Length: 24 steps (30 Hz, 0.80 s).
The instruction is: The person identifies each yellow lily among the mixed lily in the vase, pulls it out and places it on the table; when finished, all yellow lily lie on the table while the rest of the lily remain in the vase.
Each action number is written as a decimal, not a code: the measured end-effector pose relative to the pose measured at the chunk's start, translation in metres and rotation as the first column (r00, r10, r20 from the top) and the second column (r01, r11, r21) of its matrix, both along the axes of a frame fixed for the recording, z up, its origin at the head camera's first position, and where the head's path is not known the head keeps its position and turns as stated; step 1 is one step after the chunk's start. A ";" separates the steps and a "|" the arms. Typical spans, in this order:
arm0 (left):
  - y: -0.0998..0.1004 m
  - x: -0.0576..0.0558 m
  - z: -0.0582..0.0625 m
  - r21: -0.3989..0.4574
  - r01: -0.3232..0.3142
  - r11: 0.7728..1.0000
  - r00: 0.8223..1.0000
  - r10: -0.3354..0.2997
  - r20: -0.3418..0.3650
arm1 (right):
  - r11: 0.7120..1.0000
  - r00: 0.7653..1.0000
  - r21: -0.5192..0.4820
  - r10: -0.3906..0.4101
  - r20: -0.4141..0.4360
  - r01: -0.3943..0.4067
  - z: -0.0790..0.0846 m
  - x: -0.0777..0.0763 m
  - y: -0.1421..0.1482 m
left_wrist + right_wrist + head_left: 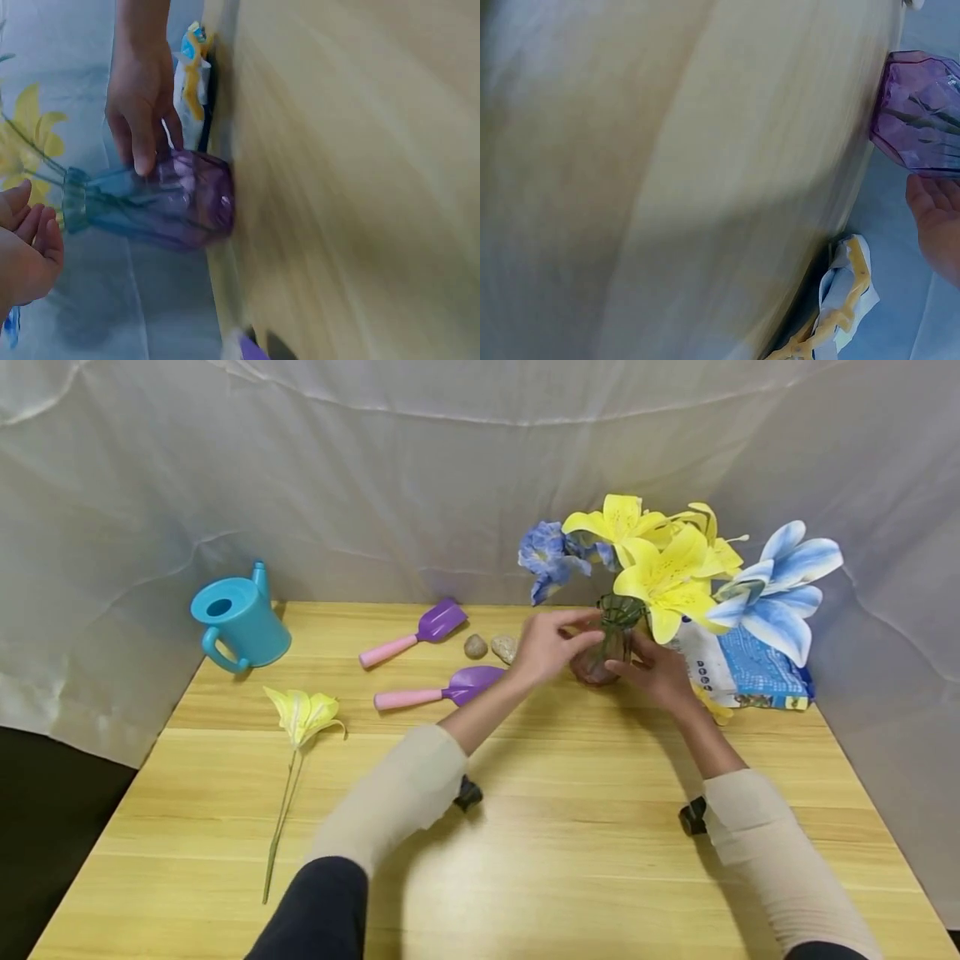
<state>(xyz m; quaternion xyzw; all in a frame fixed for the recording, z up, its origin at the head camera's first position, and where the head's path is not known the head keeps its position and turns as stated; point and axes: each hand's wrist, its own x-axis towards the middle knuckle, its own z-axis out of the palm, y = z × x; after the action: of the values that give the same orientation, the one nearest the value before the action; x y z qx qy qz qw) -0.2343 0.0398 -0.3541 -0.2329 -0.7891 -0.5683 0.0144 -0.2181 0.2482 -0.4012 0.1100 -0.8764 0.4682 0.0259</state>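
A clear vase [161, 202], blue-green at the neck and purple at the base, stands upright at the back right of the table. It bears yellow lilies [667, 577], a blue flower [546, 556] and a blue-white flower [787, 589]. My right hand [660, 672] holds the vase's body from the right, thumb in front and fingers partly hidden behind. Loosely bent, the fingers of my left hand [30, 247] are right at the vase's neck and the stems. In the right wrist view, the right fingertips [922, 191] meet the purple glass.
A yellow lily [303, 718] lies at the left, near a blue watering can [251, 622]. Two purple toy shovels [442, 622] with pink handles and two stones [476, 647] lie behind my left arm. A blue-white bag [750, 664] rests right of the vase, with a yellow object [855, 289] beside it.
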 end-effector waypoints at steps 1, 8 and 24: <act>0.008 -0.003 0.002 -0.005 -0.004 1.000 1.000 0.004 -0.019 | 1.000 1.000 -0.004 -0.001 0.002 0.001 0.003 0.002 -0.002; 0.040 -0.015 0.006 -0.071 -0.100 0.993 0.994 0.096 -0.050 | 1.000 0.999 -0.008 -0.007 0.047 0.008 0.007 0.007 -0.006; 0.057 -0.020 0.005 -0.116 -0.207 0.972 0.952 0.172 -0.254 | 1.000 0.999 -0.018 0.009 0.047 -0.008 0.005 0.004 -0.004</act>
<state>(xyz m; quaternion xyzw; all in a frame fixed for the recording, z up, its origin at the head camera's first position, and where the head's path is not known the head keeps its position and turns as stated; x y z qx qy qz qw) -0.2540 0.0963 -0.3486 -0.2240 -0.8383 -0.4744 0.1485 -0.2142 0.2442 -0.3964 0.1022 -0.8721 0.4785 0.0042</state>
